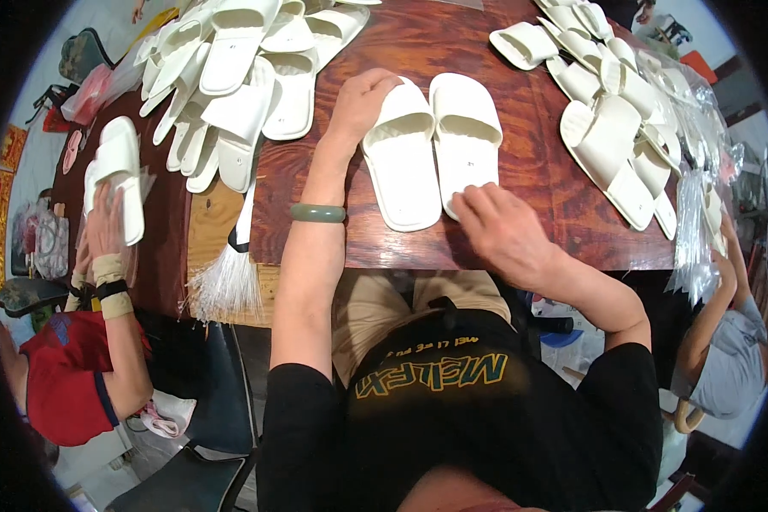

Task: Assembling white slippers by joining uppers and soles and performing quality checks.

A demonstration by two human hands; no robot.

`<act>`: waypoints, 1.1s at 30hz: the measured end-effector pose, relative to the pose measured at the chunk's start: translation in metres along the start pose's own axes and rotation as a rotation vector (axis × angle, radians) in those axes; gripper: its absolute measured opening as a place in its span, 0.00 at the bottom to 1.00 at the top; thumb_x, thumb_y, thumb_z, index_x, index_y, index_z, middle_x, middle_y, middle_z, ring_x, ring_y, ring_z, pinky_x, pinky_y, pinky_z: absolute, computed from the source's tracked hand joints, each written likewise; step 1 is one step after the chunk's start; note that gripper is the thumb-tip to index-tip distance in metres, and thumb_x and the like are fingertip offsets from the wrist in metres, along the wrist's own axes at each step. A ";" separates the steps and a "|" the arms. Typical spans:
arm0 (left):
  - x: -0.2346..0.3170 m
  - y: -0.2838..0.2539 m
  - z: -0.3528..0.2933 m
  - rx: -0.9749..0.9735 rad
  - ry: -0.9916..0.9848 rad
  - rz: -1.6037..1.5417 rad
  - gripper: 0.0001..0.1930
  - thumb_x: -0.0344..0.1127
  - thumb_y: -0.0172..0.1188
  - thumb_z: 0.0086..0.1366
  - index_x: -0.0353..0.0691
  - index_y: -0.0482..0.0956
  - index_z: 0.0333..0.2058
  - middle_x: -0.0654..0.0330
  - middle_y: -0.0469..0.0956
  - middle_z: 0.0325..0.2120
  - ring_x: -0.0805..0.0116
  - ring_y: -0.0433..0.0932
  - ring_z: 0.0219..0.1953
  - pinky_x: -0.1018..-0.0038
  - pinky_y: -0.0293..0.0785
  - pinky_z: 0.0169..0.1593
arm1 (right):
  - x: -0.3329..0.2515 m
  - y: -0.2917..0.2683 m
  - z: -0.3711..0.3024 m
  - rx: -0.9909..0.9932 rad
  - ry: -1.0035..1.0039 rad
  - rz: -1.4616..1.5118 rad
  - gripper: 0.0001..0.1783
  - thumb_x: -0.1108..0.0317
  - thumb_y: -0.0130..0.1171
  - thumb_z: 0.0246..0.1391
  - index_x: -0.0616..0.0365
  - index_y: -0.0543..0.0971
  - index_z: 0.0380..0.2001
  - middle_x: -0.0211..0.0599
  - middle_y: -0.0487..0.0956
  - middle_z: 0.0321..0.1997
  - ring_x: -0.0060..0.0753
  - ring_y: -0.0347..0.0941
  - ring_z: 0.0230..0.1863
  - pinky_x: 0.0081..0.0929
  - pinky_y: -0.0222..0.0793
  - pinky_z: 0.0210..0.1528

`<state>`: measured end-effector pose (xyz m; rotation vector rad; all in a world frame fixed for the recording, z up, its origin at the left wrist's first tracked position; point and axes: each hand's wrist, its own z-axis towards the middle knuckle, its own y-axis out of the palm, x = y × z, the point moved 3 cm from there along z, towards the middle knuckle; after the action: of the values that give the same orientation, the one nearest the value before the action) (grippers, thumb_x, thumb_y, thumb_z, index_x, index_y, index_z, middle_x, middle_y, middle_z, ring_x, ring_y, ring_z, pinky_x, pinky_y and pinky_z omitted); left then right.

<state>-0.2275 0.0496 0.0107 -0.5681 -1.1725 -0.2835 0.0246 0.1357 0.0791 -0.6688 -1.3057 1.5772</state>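
Observation:
A pair of white slide slippers lies side by side on the table in front of me, toes pointing away. My left hand curls over the outer toe edge of the left slipper, its thumb side hidden. My right hand has its bent fingers closed at the heel of the right slipper, near the table's front edge. A green bangle circles my left wrist.
White slippers are heaped at the back left and at the right. A bundle of thin white strands hangs over the table's edge. Clear plastic bags lie at the right. Co-workers' hands handle things on both sides, a white slipper at left.

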 end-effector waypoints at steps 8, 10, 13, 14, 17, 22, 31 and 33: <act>0.004 0.001 -0.001 0.015 -0.071 -0.054 0.11 0.35 0.53 0.64 0.33 0.79 0.36 0.64 0.78 0.28 0.80 0.73 0.31 0.81 0.69 0.36 | -0.018 0.023 -0.004 0.099 -0.005 -0.047 0.08 0.70 0.52 0.34 0.60 0.69 0.22 0.31 0.64 0.22 0.26 0.65 0.25 0.19 0.65 0.21; 0.002 0.001 0.000 0.006 -0.093 -0.041 0.11 0.35 0.53 0.64 0.33 0.79 0.35 0.65 0.78 0.28 0.80 0.73 0.31 0.82 0.69 0.36 | -0.019 0.023 -0.006 0.075 -0.011 -0.055 0.07 0.70 0.52 0.34 0.59 0.69 0.21 0.31 0.64 0.22 0.25 0.65 0.25 0.19 0.64 0.21; -0.001 0.002 0.000 0.028 -0.087 -0.081 0.12 0.35 0.54 0.61 0.32 0.80 0.34 0.62 0.79 0.26 0.77 0.74 0.29 0.80 0.69 0.35 | -0.018 0.024 -0.010 0.044 0.007 -0.087 0.06 0.70 0.52 0.34 0.58 0.68 0.20 0.31 0.63 0.21 0.25 0.64 0.24 0.18 0.64 0.21; -0.002 0.002 0.001 0.029 -0.089 -0.081 0.12 0.35 0.54 0.61 0.32 0.80 0.34 0.62 0.79 0.26 0.77 0.74 0.29 0.80 0.69 0.35 | -0.018 0.025 -0.013 -0.015 0.050 -0.035 0.11 0.71 0.52 0.37 0.63 0.70 0.29 0.32 0.64 0.23 0.26 0.65 0.26 0.19 0.65 0.23; -0.003 0.002 0.003 0.035 -0.083 -0.089 0.12 0.36 0.55 0.61 0.32 0.80 0.34 0.63 0.79 0.25 0.77 0.74 0.28 0.80 0.69 0.34 | -0.019 0.024 -0.018 -0.056 0.097 0.016 0.17 0.73 0.52 0.39 0.68 0.72 0.37 0.33 0.65 0.26 0.27 0.65 0.27 0.20 0.66 0.26; -0.005 0.000 -0.002 0.002 -0.070 -0.099 0.11 0.35 0.54 0.64 0.33 0.79 0.35 0.66 0.78 0.28 0.81 0.74 0.31 0.83 0.70 0.36 | -0.007 0.030 -0.011 0.115 0.079 -0.005 0.06 0.73 0.52 0.36 0.59 0.68 0.22 0.32 0.64 0.21 0.27 0.66 0.24 0.22 0.66 0.21; 0.032 -0.013 0.027 -0.142 -0.033 0.377 0.14 0.40 0.54 0.60 0.32 0.79 0.32 0.63 0.78 0.25 0.75 0.74 0.29 0.76 0.69 0.35 | 0.060 0.063 0.023 0.140 0.035 0.000 0.07 0.74 0.52 0.38 0.62 0.69 0.25 0.39 0.68 0.25 0.37 0.69 0.31 0.28 0.70 0.31; 0.046 -0.008 0.040 -0.220 -0.048 0.454 0.15 0.41 0.54 0.60 0.32 0.79 0.31 0.64 0.77 0.25 0.75 0.73 0.28 0.75 0.68 0.35 | 0.072 0.070 0.029 0.198 0.082 0.062 0.06 0.74 0.52 0.40 0.63 0.69 0.25 0.42 0.69 0.27 0.39 0.69 0.33 0.29 0.70 0.33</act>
<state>-0.2456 0.0690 0.0662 -1.0182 -1.0314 -0.0080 -0.0511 0.1898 0.0320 -0.6475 -1.0610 1.6858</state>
